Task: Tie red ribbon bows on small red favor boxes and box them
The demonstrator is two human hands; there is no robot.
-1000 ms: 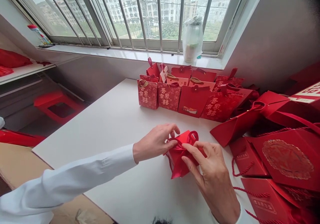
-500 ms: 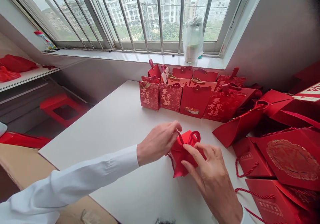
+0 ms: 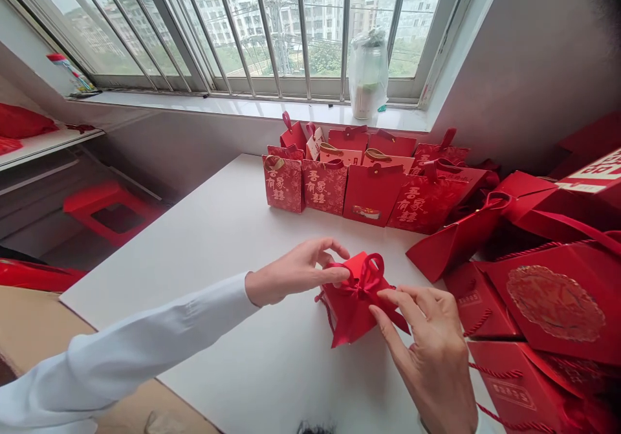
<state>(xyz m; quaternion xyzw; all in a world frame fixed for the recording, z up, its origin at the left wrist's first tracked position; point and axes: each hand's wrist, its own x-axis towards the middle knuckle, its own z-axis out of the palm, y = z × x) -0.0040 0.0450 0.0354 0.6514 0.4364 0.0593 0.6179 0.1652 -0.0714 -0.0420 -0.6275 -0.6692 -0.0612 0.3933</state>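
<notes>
In head view, our L hand (image 3: 286, 275) is half-curled at the left loop of the ribbon bow (image 3: 361, 286), thumb on it, but we can't tell if it's pinched; our R hand (image 3: 431, 347) has thumb & index bent at the bow's right side, grip unclear too. Btwn them, the small red pkg (image 3: 363, 321) sits on the white tbl (image 3: 218, 246), w/ upright red bags (image 3: 324, 188) behind & a red bag pile (image 3: 557, 298) to our right.
</notes>
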